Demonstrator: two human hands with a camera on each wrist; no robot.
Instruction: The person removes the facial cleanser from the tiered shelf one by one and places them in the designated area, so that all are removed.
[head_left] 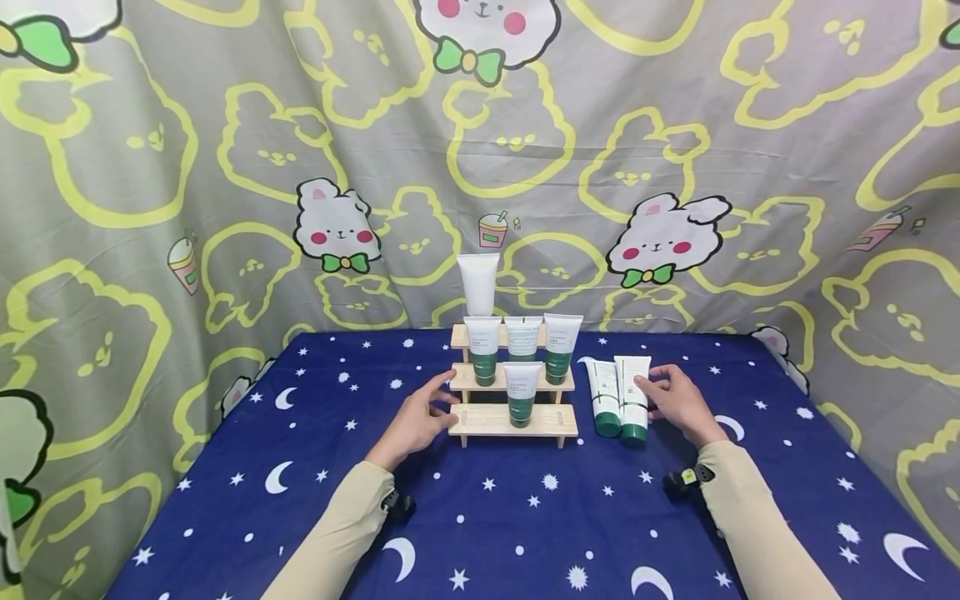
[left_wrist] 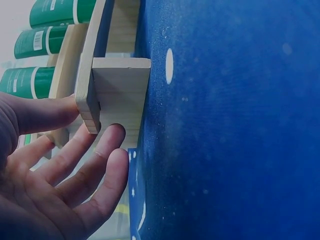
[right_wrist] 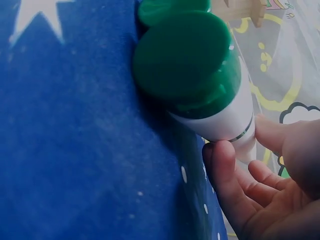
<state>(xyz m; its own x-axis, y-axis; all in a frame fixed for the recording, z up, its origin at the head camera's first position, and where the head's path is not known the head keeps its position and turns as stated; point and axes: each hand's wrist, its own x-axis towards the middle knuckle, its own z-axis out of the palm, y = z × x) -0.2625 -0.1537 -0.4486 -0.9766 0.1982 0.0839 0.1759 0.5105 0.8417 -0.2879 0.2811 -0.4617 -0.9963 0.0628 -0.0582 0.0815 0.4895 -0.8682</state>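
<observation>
At its left end, my left hand (head_left: 422,417) holds the three-tier wooden display stand (head_left: 480,423). In the left wrist view the thumb (left_wrist: 47,114) lies on the edge of a shelf board, with the fingers curving below it. My right hand (head_left: 681,402) pinches the right one of two white squeeze tubes with green caps (head_left: 632,400) between thumb and fingers. The other tube (head_left: 604,396) lies close along its left side. In the right wrist view, the held tube's green cap (right_wrist: 182,62) faces the camera, near the blue cloth.
Smaller tubes with green bottoms stand on the tiers, among them one on the lowest tier (head_left: 521,396) and one at the right (head_left: 561,350). A tall white tube (head_left: 477,285) tops the stand. Blue star-patterned cloth (head_left: 517,517) covers the table; a cartoon curtain (head_left: 420,167) hangs behind.
</observation>
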